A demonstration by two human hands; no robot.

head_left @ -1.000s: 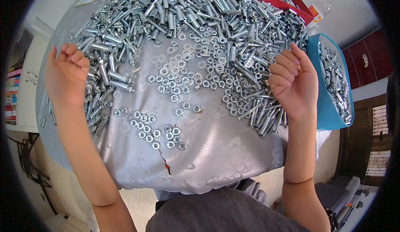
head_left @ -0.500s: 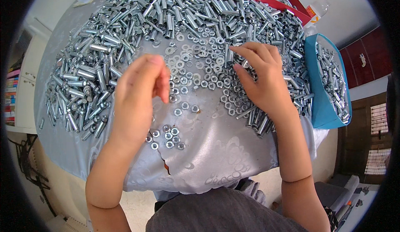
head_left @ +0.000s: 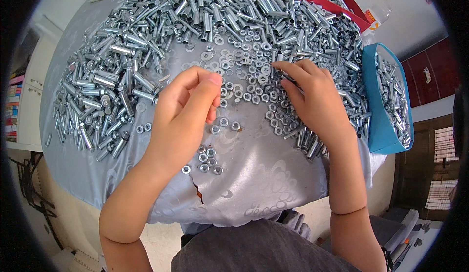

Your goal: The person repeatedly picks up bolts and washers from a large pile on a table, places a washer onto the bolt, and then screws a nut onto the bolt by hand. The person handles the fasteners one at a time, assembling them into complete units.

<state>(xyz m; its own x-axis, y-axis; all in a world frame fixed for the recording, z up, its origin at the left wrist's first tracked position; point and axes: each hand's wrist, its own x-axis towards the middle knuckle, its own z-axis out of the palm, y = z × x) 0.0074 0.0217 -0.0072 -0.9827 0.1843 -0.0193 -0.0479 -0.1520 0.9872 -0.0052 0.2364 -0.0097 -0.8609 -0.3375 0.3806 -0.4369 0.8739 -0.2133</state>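
Observation:
My left hand (head_left: 188, 103) hovers over the left middle of the table, thumb and fingers pressed together in a pinch. Whatever sits between those fingertips is hidden. Just below it lies a small group of hex nuts (head_left: 212, 162). At the right, my right hand (head_left: 315, 96) reaches palm down over the pile's inner edge. Its thumb and forefinger are apart and curved, close to loose nuts (head_left: 271, 107) and metal sleeves (head_left: 303, 147). Flat washers (head_left: 225, 65) and more nuts are scattered between the two hands. A single washer (head_left: 164, 78) shows tilted beside my left hand.
Assembled sleeve anchor bolts (head_left: 103, 80) are heaped at the left. Metal sleeves (head_left: 205, 20) are piled along the back. A blue fabric bin (head_left: 373, 101) and a red box (head_left: 322, 1) hold more hardware. The silvery tablecloth (head_left: 264, 174) has a tear near the front.
My left hand has moved right and its fingers now pinch together. Two nuts have come into sight left of it. My right hand stays near the same spot; the whole view has shifted slightly.

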